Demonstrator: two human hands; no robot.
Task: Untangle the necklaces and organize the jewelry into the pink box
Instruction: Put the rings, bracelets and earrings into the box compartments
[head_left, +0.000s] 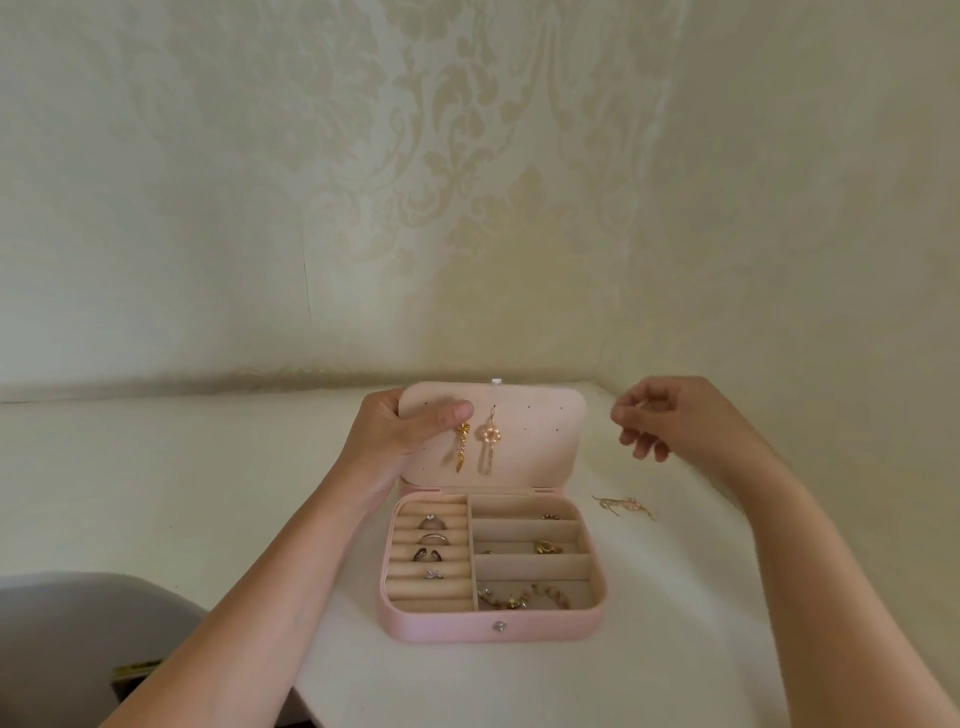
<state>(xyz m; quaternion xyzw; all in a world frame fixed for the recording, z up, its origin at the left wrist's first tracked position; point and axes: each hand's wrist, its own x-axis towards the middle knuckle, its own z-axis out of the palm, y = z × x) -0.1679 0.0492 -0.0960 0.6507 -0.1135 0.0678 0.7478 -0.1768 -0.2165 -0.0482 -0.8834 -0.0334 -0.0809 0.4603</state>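
The pink box (441, 631) stands open on the white table, its lid (540, 441) upright. My left hand (400, 426) grips the lid's left edge, thumb on its inner face above a gold drop earring (461, 447). A pink flower earring (489, 439) hangs beside it on the lid. Several rings (431, 540) sit in the left ring rolls. The right compartments hold small gold pieces (545, 546) and a beaded bracelet (540, 597). My right hand (660, 415) hovers right of the lid with curled fingertips; whether they pinch something is unclear. A loose gold and pink piece (623, 505) lies on the table right of the box.
A patterned cream wall (467, 208) rises right behind the table. A grey rounded chair (78, 623) sits at the lower left beside the table (208, 493), with a dark object with a gold edge (135, 670) below it.
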